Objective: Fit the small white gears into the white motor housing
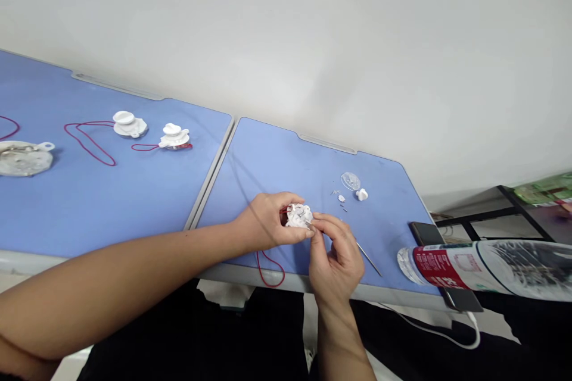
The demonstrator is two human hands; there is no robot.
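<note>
Left hand (263, 221) closed around a white plastic assembly (298, 215), held over the blue surface (268, 161); right hand (335, 256) pinching its edge. Thin metal rod (369, 259) lies beside right hand; clear disc (351, 181) and white knob (361, 194) lie beyond.
</note>
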